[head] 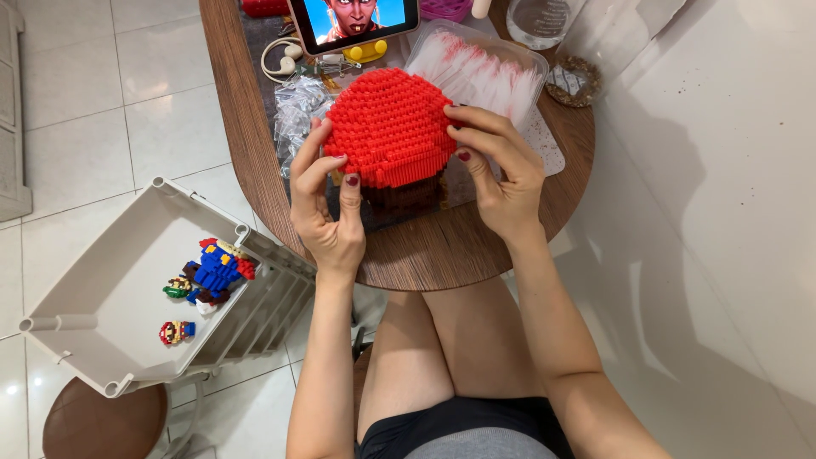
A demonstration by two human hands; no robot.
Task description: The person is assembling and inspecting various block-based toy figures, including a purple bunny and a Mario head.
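Free room and obstacles. The near strip of the tabletop [442,255], between the red brick dome [389,126] and the near edge, lies bare and open from the lap side. The left hand [327,208] and right hand [501,174] close both flanks of the dome. Behind it, the far side is crowded: clear bags [297,110] at far left, a propped screen [353,21] on a yellow stand, a plastic tray [480,68] touching the dome's far right. A bare margin remains along the right tabletop edge. Left of the tabletop, a grey bin [110,289] on a stool [102,421] blocks the low approach.
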